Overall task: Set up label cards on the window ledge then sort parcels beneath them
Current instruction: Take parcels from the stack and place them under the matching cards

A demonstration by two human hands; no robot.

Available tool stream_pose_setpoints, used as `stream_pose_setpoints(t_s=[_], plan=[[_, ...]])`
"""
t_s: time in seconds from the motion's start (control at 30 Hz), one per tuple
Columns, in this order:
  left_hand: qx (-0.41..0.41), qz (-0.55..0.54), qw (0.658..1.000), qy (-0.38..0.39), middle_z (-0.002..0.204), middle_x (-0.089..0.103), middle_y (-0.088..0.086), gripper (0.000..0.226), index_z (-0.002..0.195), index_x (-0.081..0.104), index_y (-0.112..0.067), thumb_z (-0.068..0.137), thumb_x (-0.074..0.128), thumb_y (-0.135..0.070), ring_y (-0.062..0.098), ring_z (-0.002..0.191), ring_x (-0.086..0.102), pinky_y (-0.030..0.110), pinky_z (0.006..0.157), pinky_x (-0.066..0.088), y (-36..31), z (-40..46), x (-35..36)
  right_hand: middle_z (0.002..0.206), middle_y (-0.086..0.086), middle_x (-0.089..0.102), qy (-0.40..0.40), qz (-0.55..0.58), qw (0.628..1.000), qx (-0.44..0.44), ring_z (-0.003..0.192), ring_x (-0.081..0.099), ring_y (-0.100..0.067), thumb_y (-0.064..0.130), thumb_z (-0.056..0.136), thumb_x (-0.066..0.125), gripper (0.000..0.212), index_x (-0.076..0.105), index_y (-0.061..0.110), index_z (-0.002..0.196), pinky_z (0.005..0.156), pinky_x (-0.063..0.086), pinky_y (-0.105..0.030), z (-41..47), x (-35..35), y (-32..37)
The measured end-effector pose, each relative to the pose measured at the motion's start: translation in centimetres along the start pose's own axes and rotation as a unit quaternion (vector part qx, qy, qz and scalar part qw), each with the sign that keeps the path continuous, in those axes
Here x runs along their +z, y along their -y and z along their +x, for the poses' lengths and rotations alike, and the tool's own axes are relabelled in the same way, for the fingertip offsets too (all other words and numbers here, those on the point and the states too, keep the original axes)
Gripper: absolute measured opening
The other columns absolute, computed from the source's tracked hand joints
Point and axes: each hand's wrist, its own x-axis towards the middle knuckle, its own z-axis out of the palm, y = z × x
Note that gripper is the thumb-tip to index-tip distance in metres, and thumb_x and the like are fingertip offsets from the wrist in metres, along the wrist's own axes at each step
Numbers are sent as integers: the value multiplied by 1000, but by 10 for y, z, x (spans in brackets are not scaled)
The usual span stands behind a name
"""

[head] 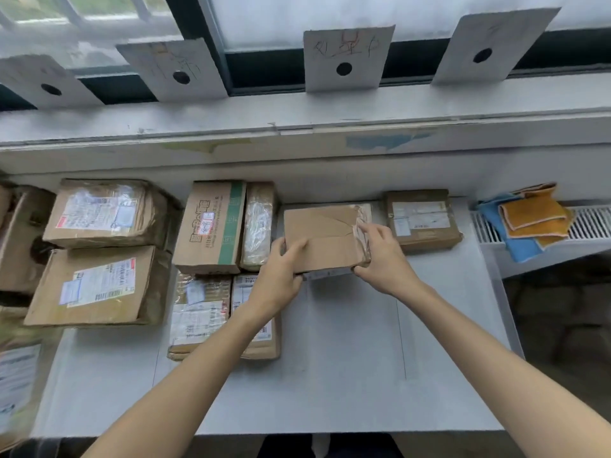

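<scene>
- Left hand [279, 271] grips the near-left edge of a plain brown cardboard parcel [322, 238]: thumb on top, fingers curled under.
- Right hand [380, 256] holds the same parcel's taped right end, fingers wrapped over the clear tape.
- Parcel is level, just above or resting on another flat parcel [325, 275] on the pale grey bench [347, 358]; cannot tell if they touch.
- It sits below the third white label card with a black dot [347, 59], which leans against the window on the white window ledge [297, 107].
- Other cards: far-left card [43, 82], second card [175, 69], right card [492, 44]. Handwriting is too blurred to read.
- Just right of the held parcel: small brown box with a white shipping label [421, 218].
- Left of it: green-striped printed carton [211, 226], a tape-wrapped parcel [259, 226] beside it, and two labelled parcels [201, 312] nearer the bench's front edge.
- Further left: two large creased cartons [99, 249], one behind the other.
- Far right: orange and blue cloths [529, 219] on a white radiator grille [588, 223].
</scene>
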Motion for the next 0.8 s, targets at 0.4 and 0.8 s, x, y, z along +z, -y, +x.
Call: stream_pose_setpoints(t_s=[0.4,0.8], plan=[[-59,-62,995,-49,162,9,16,63,146,42,-25,89,63,-9,28,149,22,32,114,33,10,76,36,167,-9,9,-48,20,999,11,147,28,-29,4,90,66,64,40,13,148,111,27,-25,75,33,-14],[56,27,998,-29,166,-1,9,72,154,32,-25,91,66,-20,26,153,4,35,119,19,3,12,31,168,-7,-4,-35,-99,993,-62,153,12,-28,20,88,73,81,29,16,155,118,29,-40,8,46,-9]])
